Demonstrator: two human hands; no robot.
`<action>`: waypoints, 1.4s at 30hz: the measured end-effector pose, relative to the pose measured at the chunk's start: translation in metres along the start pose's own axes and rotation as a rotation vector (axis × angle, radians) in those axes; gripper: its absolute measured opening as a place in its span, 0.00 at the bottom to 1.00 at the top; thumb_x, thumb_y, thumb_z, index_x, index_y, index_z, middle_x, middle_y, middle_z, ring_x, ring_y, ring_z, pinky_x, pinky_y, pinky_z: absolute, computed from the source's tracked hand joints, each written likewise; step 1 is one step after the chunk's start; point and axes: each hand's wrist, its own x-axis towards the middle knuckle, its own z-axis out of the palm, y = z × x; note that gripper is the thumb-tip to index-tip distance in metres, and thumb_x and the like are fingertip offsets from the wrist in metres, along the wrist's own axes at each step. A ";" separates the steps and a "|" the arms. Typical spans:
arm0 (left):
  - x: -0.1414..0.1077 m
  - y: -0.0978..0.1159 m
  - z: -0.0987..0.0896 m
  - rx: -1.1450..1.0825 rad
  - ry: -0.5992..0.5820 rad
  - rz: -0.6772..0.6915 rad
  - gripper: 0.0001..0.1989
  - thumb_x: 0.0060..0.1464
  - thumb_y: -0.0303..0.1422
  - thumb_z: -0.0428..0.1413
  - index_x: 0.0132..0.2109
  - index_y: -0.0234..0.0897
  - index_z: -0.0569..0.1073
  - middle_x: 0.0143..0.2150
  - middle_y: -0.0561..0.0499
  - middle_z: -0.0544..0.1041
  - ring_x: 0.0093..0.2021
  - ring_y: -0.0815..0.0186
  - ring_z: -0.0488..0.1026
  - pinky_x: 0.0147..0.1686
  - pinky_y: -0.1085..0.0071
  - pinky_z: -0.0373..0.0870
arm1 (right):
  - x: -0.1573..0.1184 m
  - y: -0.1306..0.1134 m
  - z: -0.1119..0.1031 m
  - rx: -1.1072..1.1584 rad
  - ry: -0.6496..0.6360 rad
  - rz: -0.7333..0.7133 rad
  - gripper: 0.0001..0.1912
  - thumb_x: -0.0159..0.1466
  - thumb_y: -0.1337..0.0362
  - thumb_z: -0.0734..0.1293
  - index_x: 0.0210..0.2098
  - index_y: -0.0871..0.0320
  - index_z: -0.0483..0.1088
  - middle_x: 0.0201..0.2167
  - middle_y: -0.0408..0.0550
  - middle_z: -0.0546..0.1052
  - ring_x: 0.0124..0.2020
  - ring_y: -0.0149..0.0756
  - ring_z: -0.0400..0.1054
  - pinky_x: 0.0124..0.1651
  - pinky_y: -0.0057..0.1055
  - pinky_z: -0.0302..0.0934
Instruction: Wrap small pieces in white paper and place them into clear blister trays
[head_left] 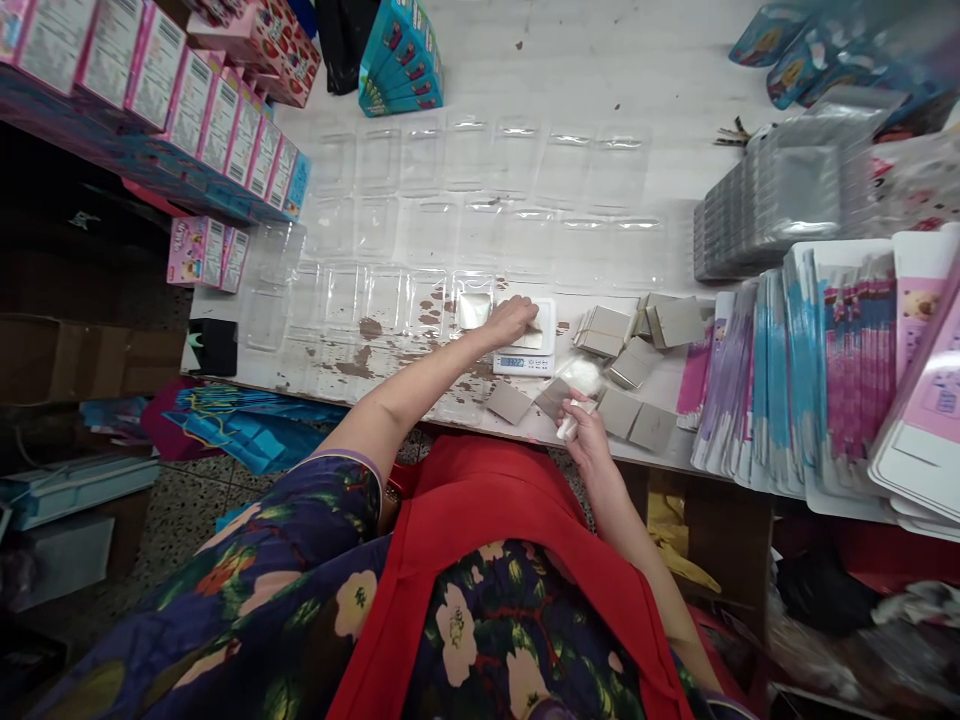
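My left hand (512, 320) reaches over a small white digital scale (523, 365) with a lit display. Its fingers are bent down at a pale, thin piece (531, 338) on the scale pan, and their tips are partly hidden. My right hand (589, 435) is closed around a small white bundle (571, 422) by the table's front edge. Just behind that hand lies a clear, crinkled plastic bag (581, 374). Loose grey square cards (510, 402) lie around it. Left of the scale, a silvery-white square (473, 310) sits in a clear plastic tray (474, 282).
Rows of clear trays (386, 225) cover the table's middle. Banded grey card stacks (602, 330) stand right of the scale. Farther right are packed coloured cards (795, 370) and nested clear trays (772, 190). Pink boxes (180, 110) line the left; a blue carton (401, 60) stands behind.
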 end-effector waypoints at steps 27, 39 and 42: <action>-0.128 0.031 0.003 -0.541 -0.064 -0.003 0.15 0.53 0.39 0.57 0.45 0.35 0.73 0.43 0.46 0.74 0.45 0.59 0.71 0.46 0.64 0.68 | -0.019 -0.013 0.041 -0.120 -0.667 0.136 0.50 0.45 0.75 0.65 0.64 0.42 0.50 0.34 0.38 0.76 0.26 0.30 0.68 0.29 0.27 0.64; -0.141 0.046 0.051 -0.830 -0.224 -0.049 0.04 0.50 0.31 0.54 0.30 0.34 0.69 0.27 0.53 0.74 0.28 0.68 0.72 0.31 0.72 0.67 | -0.032 0.021 0.026 -0.051 -0.660 0.301 0.43 0.44 0.76 0.65 0.59 0.45 0.59 0.39 0.40 0.77 0.31 0.33 0.73 0.31 0.28 0.68; -0.138 0.045 0.051 -0.635 -0.185 0.028 0.04 0.50 0.29 0.54 0.30 0.34 0.73 0.32 0.52 0.77 0.36 0.66 0.72 0.37 0.73 0.66 | -0.028 0.024 0.023 -0.105 -0.665 0.298 0.33 0.46 0.74 0.69 0.52 0.51 0.66 0.33 0.42 0.78 0.32 0.35 0.74 0.33 0.30 0.70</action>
